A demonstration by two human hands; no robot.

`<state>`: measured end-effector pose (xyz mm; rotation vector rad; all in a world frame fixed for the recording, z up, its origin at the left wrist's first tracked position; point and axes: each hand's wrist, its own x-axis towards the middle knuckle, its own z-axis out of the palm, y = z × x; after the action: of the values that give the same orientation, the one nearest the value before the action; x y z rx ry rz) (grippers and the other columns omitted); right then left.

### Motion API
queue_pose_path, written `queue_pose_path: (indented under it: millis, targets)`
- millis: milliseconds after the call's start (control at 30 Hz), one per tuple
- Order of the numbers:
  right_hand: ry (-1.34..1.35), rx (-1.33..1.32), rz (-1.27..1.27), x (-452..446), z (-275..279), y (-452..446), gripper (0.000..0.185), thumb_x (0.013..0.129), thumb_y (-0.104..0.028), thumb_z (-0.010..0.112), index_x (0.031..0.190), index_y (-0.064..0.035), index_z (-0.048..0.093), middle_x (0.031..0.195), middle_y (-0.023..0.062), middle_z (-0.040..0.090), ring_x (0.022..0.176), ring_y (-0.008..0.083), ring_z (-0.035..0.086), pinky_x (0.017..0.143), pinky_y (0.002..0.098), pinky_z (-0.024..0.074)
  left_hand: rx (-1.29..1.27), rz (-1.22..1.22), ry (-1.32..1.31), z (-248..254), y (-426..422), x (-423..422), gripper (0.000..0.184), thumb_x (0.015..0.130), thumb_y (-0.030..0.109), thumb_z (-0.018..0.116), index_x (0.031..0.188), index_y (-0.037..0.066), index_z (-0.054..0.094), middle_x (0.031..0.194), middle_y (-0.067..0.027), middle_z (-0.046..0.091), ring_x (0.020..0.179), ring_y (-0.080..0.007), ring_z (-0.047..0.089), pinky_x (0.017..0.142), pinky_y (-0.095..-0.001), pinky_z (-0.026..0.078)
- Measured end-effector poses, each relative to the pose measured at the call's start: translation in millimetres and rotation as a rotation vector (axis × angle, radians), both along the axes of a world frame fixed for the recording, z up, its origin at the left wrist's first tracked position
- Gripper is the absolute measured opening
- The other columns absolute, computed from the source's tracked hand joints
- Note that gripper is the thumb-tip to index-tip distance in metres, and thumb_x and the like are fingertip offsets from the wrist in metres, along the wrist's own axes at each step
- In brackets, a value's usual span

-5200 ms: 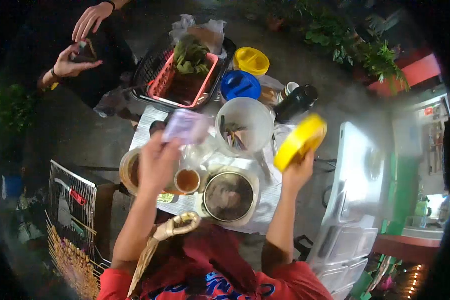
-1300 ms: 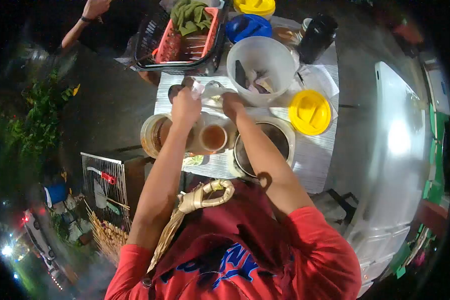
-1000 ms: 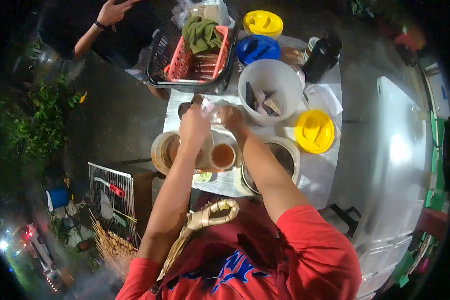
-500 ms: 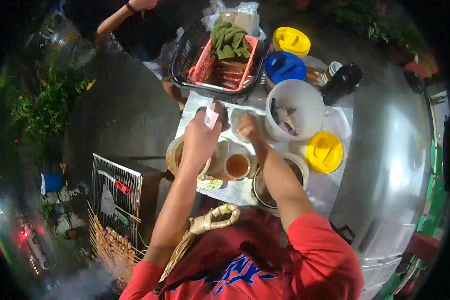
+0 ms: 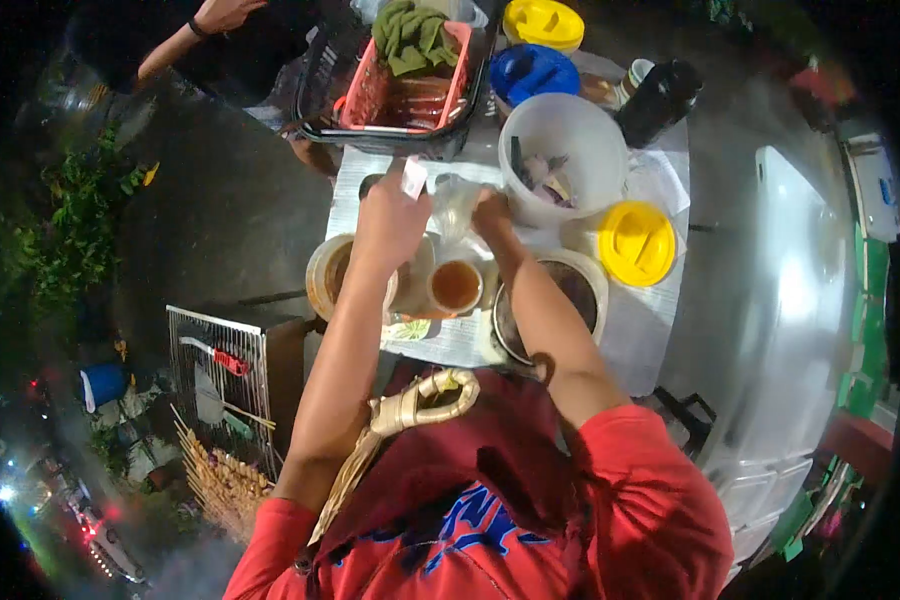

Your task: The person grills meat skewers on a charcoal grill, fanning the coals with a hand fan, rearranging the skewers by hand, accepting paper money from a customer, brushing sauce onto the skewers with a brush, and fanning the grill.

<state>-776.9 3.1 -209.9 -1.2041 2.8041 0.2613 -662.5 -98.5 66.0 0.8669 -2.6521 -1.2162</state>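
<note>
My left hand (image 5: 394,222) is closed, with a small pale pinkish slip (image 5: 414,178) sticking up between the fingers; whether it is paper or money I cannot tell. Fingers curled, my right hand (image 5: 492,212) pinches a thin clear plastic bag (image 5: 456,208) that spreads between both hands. Below them stands an open container of orange-brown sauce (image 5: 456,287). A wider tub (image 5: 320,285) is partly covered by my left forearm. Under my right forearm sits a round pot (image 5: 582,290) with dark contents. A large translucent bucket (image 5: 600,140) holding purplish pieces and a dark handle is beyond my right hand.
A black basket (image 5: 315,100) holds a pink basket (image 5: 460,75) with a green cloth (image 5: 410,38). Nearby are a blue lid (image 5: 535,75), a yellow lid (image 5: 637,243) and a black bottle (image 5: 662,103). Skewers (image 5: 220,485) lie by a wire rack (image 5: 220,375). Another person's arm (image 5: 175,50) shows at upper left.
The view has shifted, so the table things sit higher in it. My right hand, smeared before, now shows clearly at the plastic bag. The pale slip stays in my left hand.
</note>
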Motion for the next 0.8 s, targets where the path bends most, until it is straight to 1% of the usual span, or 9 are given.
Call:
queue_pose_path:
  millis: [67, 133, 233, 333, 367, 467, 600, 700, 800]
  targets:
    - [-0.356, -0.431, -0.426, 0, 18, -9, 0.016, 0.077, -0.019, 0.058, 0.087, -0.0075, 0.055, 0.089, 0.0128, 0.061, 0.086, 0.0188, 0.060, 0.064, 0.0314, 0.0458, 0.031, 0.011, -0.060, 13, 3, -3, 0.035, 0.074, 0.017, 0.058, 0.102, -0.004, 0.056, 0.085, -0.0260, 0.062, 0.084, -0.0434, 0.059, 0.074, -0.0456, 0.047]
    - [-0.417, -1.117, -0.166, -13, -117, -22, 0.014, 0.074, -0.015, 0.057, 0.084, -0.0042, 0.058, 0.074, 0.0164, 0.056, 0.069, 0.0335, 0.057, 0.058, 0.0469, 0.0444, 0.019, -0.003, -0.049, 2, 0, -2, 0.032, 0.074, 0.017, 0.058, 0.098, -0.005, 0.054, 0.085, -0.0273, 0.062, 0.084, -0.0425, 0.060, 0.074, -0.0460, 0.047]
    - [-0.183, -1.083, -0.101, -16, -103, -32, 0.019, 0.078, -0.017, 0.055, 0.090, -0.0029, 0.057, 0.077, 0.0167, 0.057, 0.071, 0.0347, 0.058, 0.062, 0.0453, 0.0459, 0.000, -0.012, -0.017, 0, -1, -4, 0.032, 0.074, 0.016, 0.061, 0.096, -0.006, 0.053, 0.079, -0.0248, 0.062, 0.077, -0.0387, 0.062, 0.070, -0.0440, 0.047]
    - [0.070, -0.750, -0.102, 4, -40, -25, 0.024, 0.081, -0.019, 0.053, 0.098, -0.0016, 0.055, 0.085, 0.0178, 0.061, 0.081, 0.0370, 0.060, 0.069, 0.0435, 0.0493, 0.082, 0.060, 0.074, -5, -1, -2, 0.032, 0.075, 0.017, 0.062, 0.094, -0.007, 0.053, 0.073, -0.0205, 0.061, 0.072, -0.0340, 0.062, 0.068, -0.0415, 0.047]
    - [-0.040, -0.661, -0.125, 5, -16, -22, 0.023, 0.081, -0.019, 0.052, 0.095, -0.0014, 0.057, 0.087, 0.0182, 0.061, 0.082, 0.0372, 0.060, 0.070, 0.0436, 0.0493, 0.287, 0.163, 0.232, -34, -8, -3, 0.030, 0.076, 0.017, 0.062, 0.093, -0.006, 0.054, 0.071, -0.0152, 0.061, 0.065, -0.0269, 0.061, 0.062, -0.0368, 0.048]
    - [-0.501, -0.488, -0.298, 12, 62, -8, 0.022, 0.083, -0.021, 0.051, 0.089, -0.0010, 0.060, 0.091, 0.0195, 0.061, 0.084, 0.0378, 0.060, 0.073, 0.0439, 0.0493, 0.944, 0.365, 0.353, -12, -13, 7, 0.023, 0.079, 0.015, 0.062, 0.090, -0.005, 0.056, 0.076, -0.0120, 0.062, 0.063, -0.0216, 0.061, 0.056, -0.0336, 0.049]
    - [-0.215, -0.661, -0.021, 12, 1, 16, 0.015, 0.080, -0.017, 0.052, 0.080, -0.0042, 0.060, 0.085, 0.0199, 0.061, 0.079, 0.0383, 0.060, 0.067, 0.0456, 0.0484, 1.007, 0.553, 0.272, 19, -17, 16, 0.015, 0.082, 0.011, 0.059, 0.086, -0.003, 0.058, 0.077, -0.0094, 0.059, 0.059, -0.0195, 0.058, 0.050, -0.0336, 0.048]
    - [-0.448, -0.666, -0.300, 32, 74, 28, 0.009, 0.077, -0.010, 0.056, 0.080, -0.0029, 0.062, 0.078, 0.0202, 0.062, 0.077, 0.0373, 0.060, 0.068, 0.0416, 0.0479, 1.191, 0.619, 0.399, -15, -19, 12, 0.016, 0.082, 0.011, 0.059, 0.087, -0.004, 0.058, 0.074, -0.0081, 0.057, 0.058, -0.0193, 0.056, 0.050, -0.0338, 0.048]
    - [-0.566, -0.911, -0.375, 61, 116, 55, 0.015, 0.079, -0.004, 0.058, 0.093, -0.0022, 0.064, 0.076, 0.0151, 0.062, 0.074, 0.0257, 0.061, 0.068, 0.0330, 0.0484, 1.184, 0.283, 0.474, -47, -34, 33, 0.018, 0.082, 0.013, 0.060, 0.089, -0.004, 0.059, 0.074, -0.0065, 0.056, 0.057, -0.0182, 0.054, 0.049, -0.0338, 0.047]
